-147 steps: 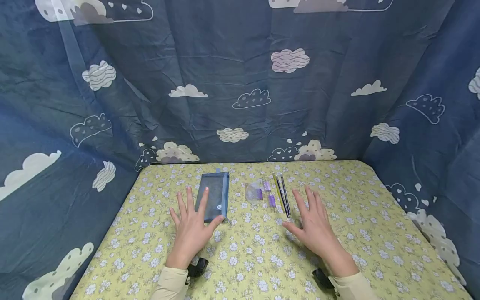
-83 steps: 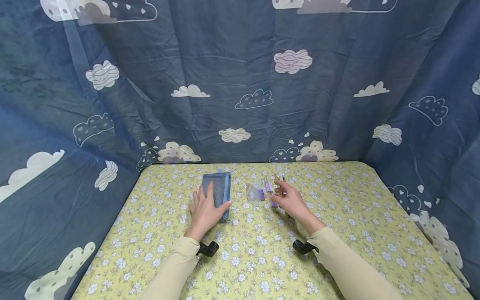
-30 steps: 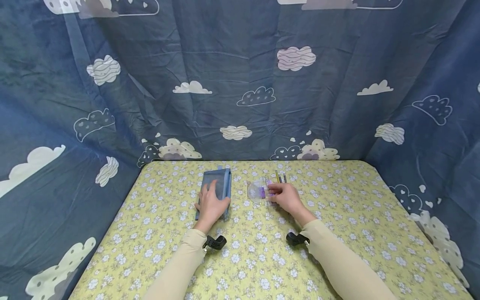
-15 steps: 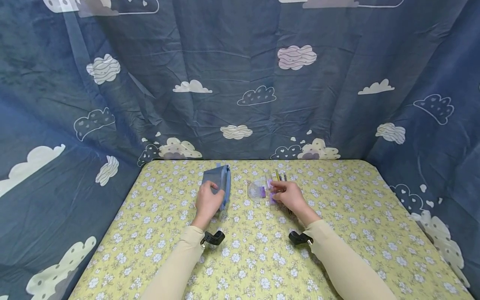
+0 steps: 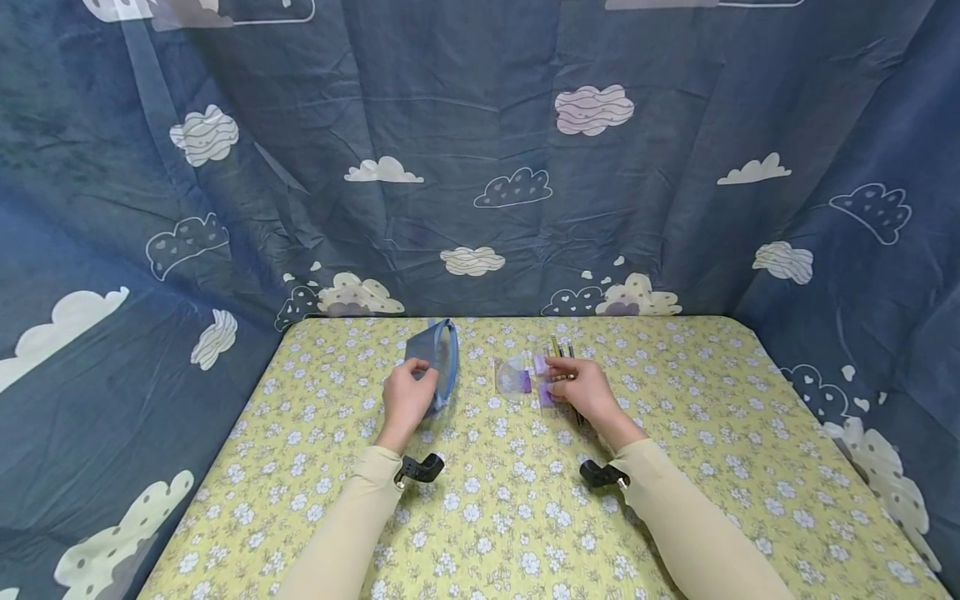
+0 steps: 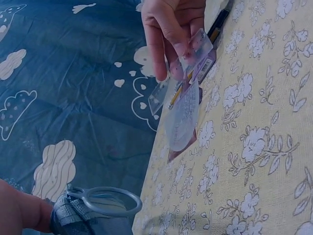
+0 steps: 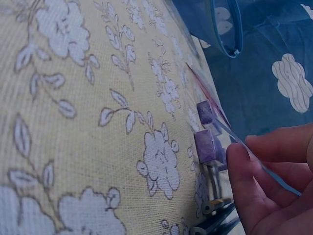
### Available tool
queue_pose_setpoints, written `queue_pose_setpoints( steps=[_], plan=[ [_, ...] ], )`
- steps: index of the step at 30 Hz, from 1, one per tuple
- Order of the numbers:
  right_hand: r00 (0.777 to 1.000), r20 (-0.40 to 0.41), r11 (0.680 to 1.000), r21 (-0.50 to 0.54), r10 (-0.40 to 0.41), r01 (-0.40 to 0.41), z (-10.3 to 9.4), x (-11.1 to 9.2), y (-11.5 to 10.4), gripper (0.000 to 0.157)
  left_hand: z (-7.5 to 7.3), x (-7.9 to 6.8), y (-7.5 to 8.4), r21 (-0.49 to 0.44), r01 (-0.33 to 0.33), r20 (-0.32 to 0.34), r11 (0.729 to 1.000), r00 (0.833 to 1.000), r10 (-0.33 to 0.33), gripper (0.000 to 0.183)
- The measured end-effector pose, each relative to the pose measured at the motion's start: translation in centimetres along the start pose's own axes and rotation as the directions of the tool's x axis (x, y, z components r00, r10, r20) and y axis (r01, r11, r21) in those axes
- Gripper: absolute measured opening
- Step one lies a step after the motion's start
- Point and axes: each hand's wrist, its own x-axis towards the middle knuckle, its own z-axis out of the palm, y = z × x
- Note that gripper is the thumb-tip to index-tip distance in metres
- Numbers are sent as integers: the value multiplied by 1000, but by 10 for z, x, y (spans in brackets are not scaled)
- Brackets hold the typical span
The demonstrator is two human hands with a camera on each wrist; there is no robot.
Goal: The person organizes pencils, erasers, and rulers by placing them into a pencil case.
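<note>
“So, biggest first: what surrounds the work?”

“A dark cloud-patterned backdrop (image 5: 420,117), then a flowered tablecloth (image 5: 487,517). On its far half, left of centre, the blue pouch (image 5: 422,344) is tilted up, its mouth gaping toward the middle.”

“What could spoil that?”

“Its walls look soft, so I'd expect the mouth to sag closed if the grip on it slackened.”

“And the hands?”

“Both forearms reach forward and inward. The left hand (image 5: 407,396) pinches one side of the pouch between thumb and fingers. Opposite, the right hand (image 5: 588,392) has thumb and fingertips pinching a clear strip (image 7: 279,180).”

“Any trouble there?”

“Possibly. It's thin, so a loose pinch could let it slip, or it could nudge the clear disc (image 5: 510,381) close by. I can't tell whether those two touch.”

“Smaller things?”

“Pencils (image 5: 556,344) lie beneath the right hand, and purple blocks (image 7: 206,147) sit by its fingertips, easily knocked by a stray finger.”
</note>
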Motion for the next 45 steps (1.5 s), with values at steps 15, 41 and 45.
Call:
queue_pose_setpoints(
  steps=[15, 41, 45],
  plan=[
    [1000, 11, 993, 119, 23, -24, 0, -11, -12, 53, -15, 2, 2, -147, 100, -16, 984, 994, -104, 14],
    [997, 68, 985, 166, -47, 35, 8, -19, -41, 47, -45, 19, 5, -534, 545, 451, 647, 830, -327, 18],
    [996, 79, 983, 182, -50, 35, 10, -25, -49, 47, -45, 17, 8, -569, 591, 487, 572, 802, -345, 20]
  ],
)
